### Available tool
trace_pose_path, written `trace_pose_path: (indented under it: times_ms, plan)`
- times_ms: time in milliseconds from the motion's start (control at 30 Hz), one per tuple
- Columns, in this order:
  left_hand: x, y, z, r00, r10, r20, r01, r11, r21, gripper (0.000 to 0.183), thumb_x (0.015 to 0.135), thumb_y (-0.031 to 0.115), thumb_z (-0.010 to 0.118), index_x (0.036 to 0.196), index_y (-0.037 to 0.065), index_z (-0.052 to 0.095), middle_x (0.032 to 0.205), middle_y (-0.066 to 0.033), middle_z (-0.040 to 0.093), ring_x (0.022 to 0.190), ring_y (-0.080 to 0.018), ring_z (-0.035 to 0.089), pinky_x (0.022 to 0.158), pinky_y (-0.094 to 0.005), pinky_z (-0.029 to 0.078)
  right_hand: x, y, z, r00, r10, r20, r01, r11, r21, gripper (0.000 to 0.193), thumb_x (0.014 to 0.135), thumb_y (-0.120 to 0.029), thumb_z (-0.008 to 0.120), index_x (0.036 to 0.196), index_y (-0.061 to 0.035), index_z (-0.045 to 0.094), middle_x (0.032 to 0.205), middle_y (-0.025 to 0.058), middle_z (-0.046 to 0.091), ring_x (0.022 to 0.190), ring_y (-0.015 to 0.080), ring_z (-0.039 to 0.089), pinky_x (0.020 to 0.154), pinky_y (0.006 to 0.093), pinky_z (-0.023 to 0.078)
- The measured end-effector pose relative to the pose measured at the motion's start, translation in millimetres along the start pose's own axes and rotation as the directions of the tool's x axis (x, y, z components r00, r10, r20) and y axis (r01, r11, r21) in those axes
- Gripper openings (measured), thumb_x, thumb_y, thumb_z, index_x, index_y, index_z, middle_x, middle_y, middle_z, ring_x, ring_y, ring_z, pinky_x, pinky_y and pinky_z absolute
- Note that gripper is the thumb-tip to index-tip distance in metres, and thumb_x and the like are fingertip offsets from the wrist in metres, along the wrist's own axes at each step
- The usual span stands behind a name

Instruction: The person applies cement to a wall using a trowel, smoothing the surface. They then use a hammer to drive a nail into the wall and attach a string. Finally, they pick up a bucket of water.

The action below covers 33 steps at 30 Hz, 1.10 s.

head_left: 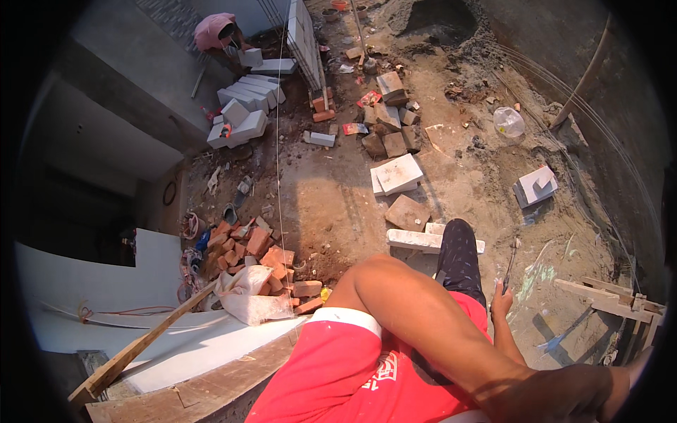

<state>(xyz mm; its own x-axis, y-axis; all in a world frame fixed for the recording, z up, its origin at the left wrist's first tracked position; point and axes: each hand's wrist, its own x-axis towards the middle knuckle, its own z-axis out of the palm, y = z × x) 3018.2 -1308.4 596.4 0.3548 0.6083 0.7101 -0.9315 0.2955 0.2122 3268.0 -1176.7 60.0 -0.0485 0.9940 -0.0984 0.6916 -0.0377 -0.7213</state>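
My left arm comes out of a red, white-trimmed sleeve, bends sharply at the elbow and crosses in front of me. My left hand (575,391) is at the lower right, dark and close to the camera, near another patch of skin; its fingers do not show clearly. Lower down, beside my dark patterned trouser leg, my right hand (501,302) is closed around the handle of a slim hand tool (513,255). The tool points away from me over sandy ground, and its exact kind cannot be made out. Pale bars (416,241) lie just beyond my leg.
Broken red bricks (257,243) and a white sack (250,296) lie left, by a wooden plank (148,342). White blocks (398,173) and stone pieces (388,116) lie ahead. At far left a person in pink (215,32) bends over pale blocks (247,99). A string (278,176) runs across.
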Motion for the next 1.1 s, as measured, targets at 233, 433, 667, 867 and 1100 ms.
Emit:
trace_pose_path:
  times_ms: [233, 433, 667, 867, 1100]
  plan:
    - [-62.1, 84.2, -77.3, 0.908, 0.05, -0.416, 0.06, 0.967, 0.248, 0.07, 0.098, 0.039, 0.065, 0.15, 0.007, 0.031, 0.123, -0.0155, 0.05, 0.11, -0.0262, 0.061, 0.085, -0.0426, 0.061, -30.3, 49.7, -0.6, 0.969, 0.245, -0.037, -0.248, 0.955, -0.16, 0.063, 0.099, -0.05, 0.061, 0.117, 0.009, 0.071, 0.114, 0.0291, 0.074, 0.106, 0.0438, 0.071, 0.092, 0.0508, 0.052]
    - [-202.3, 186.7, -205.6, 0.067, 0.586, -0.808, 0.198, 0.785, 0.586, 0.033, 0.104, 0.017, 0.056, 0.133, 0.001, 0.054, 0.107, -0.0077, 0.062, 0.093, -0.0175, 0.064, 0.085, -0.0355, 0.06, 10.2, 73.5, 30.5, 0.816, 0.578, 0.002, -0.557, 0.788, -0.263, 0.059, 0.096, -0.04, 0.062, 0.115, 0.0158, 0.068, 0.11, 0.0346, 0.072, 0.106, 0.048, 0.071, 0.091, 0.0536, 0.054]
    - [-346.2, 244.5, -297.5, -0.707, 0.578, -0.408, 0.076, 0.635, 0.769, 0.033, 0.103, 0.022, 0.061, 0.133, 0.007, 0.061, 0.107, -0.0044, 0.063, 0.093, -0.0181, 0.062, 0.089, -0.0369, 0.058, 169.7, -48.5, 70.8, 0.546, 0.805, 0.232, -0.706, 0.591, -0.391, 0.046, 0.088, -0.028, 0.07, 0.115, 0.0097, 0.069, 0.113, 0.0268, 0.073, 0.103, 0.0374, 0.075, 0.084, 0.042, 0.059]
    - [-356.7, 336.9, -461.4, -0.877, 0.377, -0.299, 0.026, 0.658, 0.752, 0.034, 0.101, 0.022, 0.065, 0.13, 0.007, 0.059, 0.111, -0.0053, 0.061, 0.095, -0.0204, 0.061, 0.092, -0.0373, 0.055, 444.0, -128.1, 201.6, 0.83, 0.454, 0.323, -0.182, 0.769, -0.612, 0.041, 0.089, -0.013, 0.066, 0.121, 0.0131, 0.066, 0.111, 0.0314, 0.073, 0.099, 0.0405, 0.076, 0.078, 0.0469, 0.06]
    - [-231.7, 452.9, -620.0, -0.349, 0.535, -0.769, 0.489, 0.804, 0.338, 0.036, 0.101, 0.03, 0.069, 0.121, 0.001, 0.059, 0.1, -0.0045, 0.064, 0.085, -0.014, 0.063, 0.072, -0.029, 0.056, 643.3, -265.3, 280.0, 0.933, -0.163, 0.32, 0.276, 0.895, -0.35, 0.067, 0.096, -0.025, 0.068, 0.152, 0.0031, 0.043, 0.115, 0.0344, 0.07, 0.107, 0.0498, 0.07, 0.091, 0.054, 0.054]
